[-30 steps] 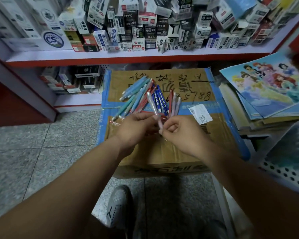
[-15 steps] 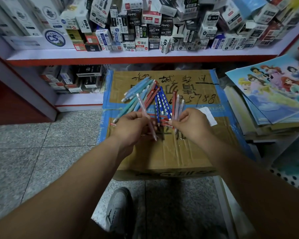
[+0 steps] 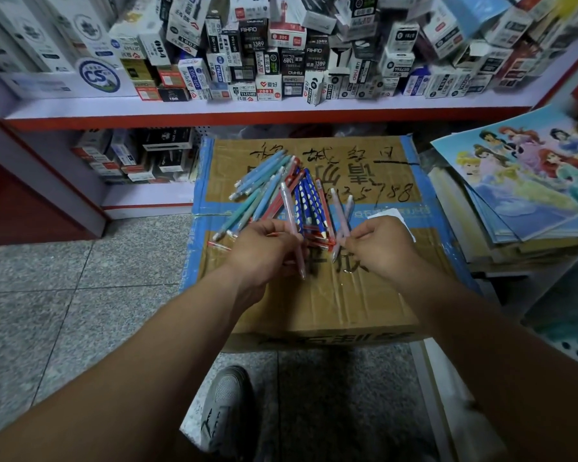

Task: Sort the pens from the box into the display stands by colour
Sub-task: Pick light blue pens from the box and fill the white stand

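Left grip [image 3: 264, 249], right grip [image 3: 381, 248] around pens [image 3: 289, 208]

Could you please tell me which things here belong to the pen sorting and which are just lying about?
Job: left hand holding a pink pen; right hand pinching pale pens; blue pens and red pens fanned over the cardboard box.
Lying about: stationery packs on the shelf; princess posters; shoe.

We see a grey speckled tile floor [image 3: 64, 311]; a white shelf [image 3: 247, 111] with a red edge carries stacked small boxes [image 3: 281, 55], and posters [image 3: 531, 181] lie piled at right.
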### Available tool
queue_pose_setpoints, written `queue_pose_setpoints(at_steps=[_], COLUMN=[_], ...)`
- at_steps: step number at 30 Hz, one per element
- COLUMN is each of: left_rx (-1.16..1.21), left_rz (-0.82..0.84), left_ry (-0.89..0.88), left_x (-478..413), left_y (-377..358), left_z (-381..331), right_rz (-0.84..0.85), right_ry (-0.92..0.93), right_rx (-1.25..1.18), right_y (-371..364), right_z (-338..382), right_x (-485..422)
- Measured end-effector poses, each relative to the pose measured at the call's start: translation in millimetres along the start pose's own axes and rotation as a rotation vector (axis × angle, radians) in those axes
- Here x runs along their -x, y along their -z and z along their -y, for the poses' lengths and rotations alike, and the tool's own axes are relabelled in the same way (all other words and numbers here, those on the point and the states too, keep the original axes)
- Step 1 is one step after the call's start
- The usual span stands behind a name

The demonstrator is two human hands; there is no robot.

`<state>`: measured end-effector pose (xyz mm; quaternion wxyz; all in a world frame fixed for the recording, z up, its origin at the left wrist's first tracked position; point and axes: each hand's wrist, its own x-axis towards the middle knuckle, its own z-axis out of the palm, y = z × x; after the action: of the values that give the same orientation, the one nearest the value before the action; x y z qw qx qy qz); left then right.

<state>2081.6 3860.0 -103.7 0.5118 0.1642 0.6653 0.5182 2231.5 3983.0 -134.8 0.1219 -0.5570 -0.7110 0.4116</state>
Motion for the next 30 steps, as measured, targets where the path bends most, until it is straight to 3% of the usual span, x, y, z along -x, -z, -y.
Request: queue_pose_setpoints(at_steps=[4,10,17,19,24,30], left_rx=[0.027,0.103,0.102,0.096,0.108,0.123], left_rz=[0.018,0.022,0.073,0.068,0.004,-0.006], left_ry=[-0.01,-0.052,-0.039,-0.019,0.06,0.095], left_x=[2.1,4.5,6.5,5.0,4.2,3.0], left_y=[-4.5,-12.0,-8.1,-4.2,3.6,4.0], left_z=[-0.2,-2.2,-3.4,-1.7,-1.4,-1.2], right_rz=[-0.023,0.29,0.43,0.402,0.071,0.038], right_ry=[0.045,0.178,0.215,0.206,0.136,0.105], right_rx=[-0.105,-0.303,-0.238,-0.189,0.075,0.188], right_y=[7.7,3.7,10.3,14.2,6.0,-7.1], right_z=[0.9,17.2,20.4,18.6,0.2,10.8], right_x=[14.3,50.7,46.4,38.2,4.0,4.8])
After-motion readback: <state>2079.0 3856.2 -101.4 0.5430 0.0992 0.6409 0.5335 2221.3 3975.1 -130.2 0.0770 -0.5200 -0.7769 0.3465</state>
